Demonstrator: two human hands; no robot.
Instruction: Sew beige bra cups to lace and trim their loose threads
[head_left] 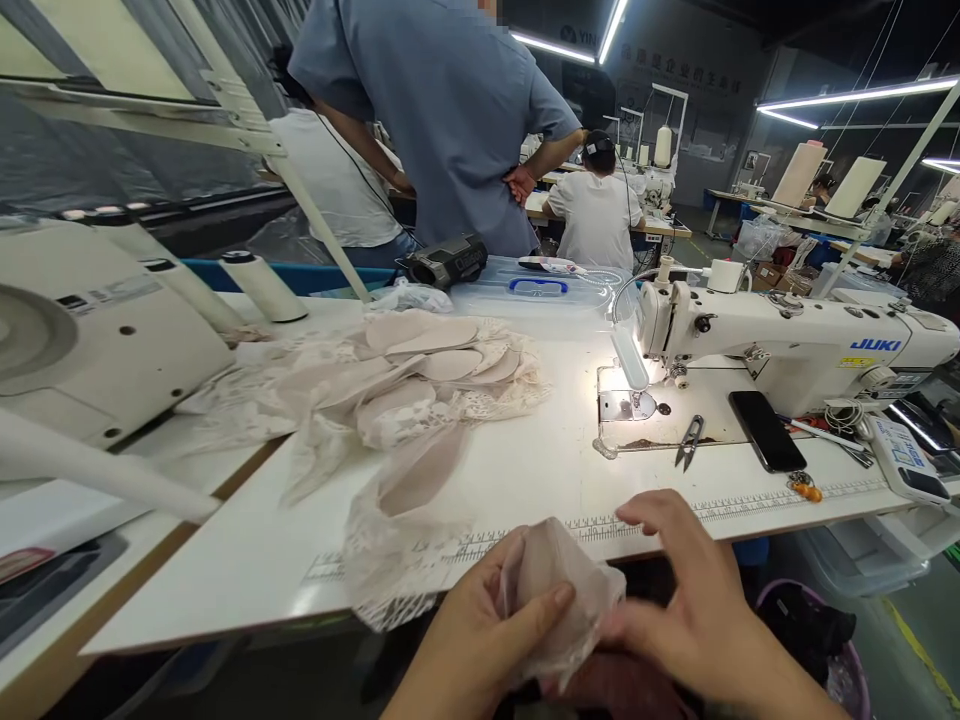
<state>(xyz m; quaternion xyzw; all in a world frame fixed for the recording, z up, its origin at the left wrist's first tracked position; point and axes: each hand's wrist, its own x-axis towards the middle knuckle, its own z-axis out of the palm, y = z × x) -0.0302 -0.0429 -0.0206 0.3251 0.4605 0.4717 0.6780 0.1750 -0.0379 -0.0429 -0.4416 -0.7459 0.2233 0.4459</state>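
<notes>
My left hand [495, 625] is closed on a pale pink fabric cup with thin lace edging [551, 570], thumb across its front, just off the table's front edge. To its right, my right hand [686, 590] has its thumb and fingers spread. Its blurred lower fingertips are close to the cup's edge; whether they touch is unclear. A heap of similar pale lace pieces [427, 375] lies on the white table, one lace end hanging over the front edge. Beyond my right hand stands a white sewing machine [795, 330] with its lamp lit over the needle plate [626, 405].
Thread snips [689, 442], a black phone [766, 430] and an orange-handled small item [805, 488] lie by the machine. A printed ruler [720, 508] runs along the front edge. Behind are a clear plastic box [540, 290], thread cones [264, 286] and a standing person [450, 120].
</notes>
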